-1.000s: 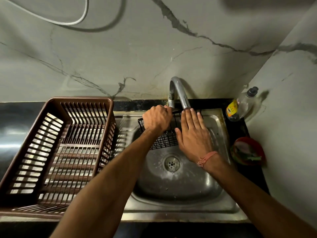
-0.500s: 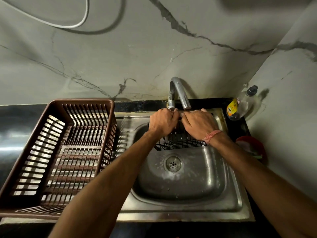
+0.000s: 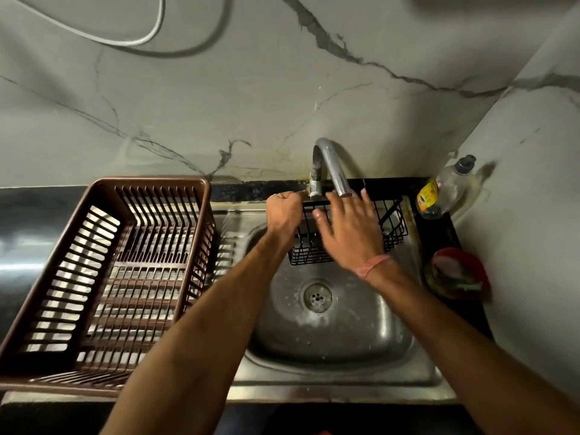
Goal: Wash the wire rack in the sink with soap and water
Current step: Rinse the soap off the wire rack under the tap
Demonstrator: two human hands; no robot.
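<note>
A black wire rack [image 3: 392, 227] is held over the back of the steel sink [image 3: 339, 334], just under the curved chrome tap [image 3: 332, 171]. My left hand [image 3: 284, 211] grips the rack's top left edge in a fist. My right hand [image 3: 348, 233] lies flat on the rack's front with its fingers spread and straight, covering the middle of the mesh. The rack's right end and lower left corner show past my hands. I cannot tell whether water runs from the tap.
A brown plastic dish basket [image 3: 103, 271] fills the drainboard at left. A clear soap bottle [image 3: 445, 189] with a yellow label leans in the right back corner. In front of it sits a red bowl [image 3: 458, 274] with a scrubber. Marble walls close the back and right.
My right hand has opened from a curled grip at the rack's top and slid down over its front. The rack shifted a little right and up towards the tap. My left hand keeps its grip.
</note>
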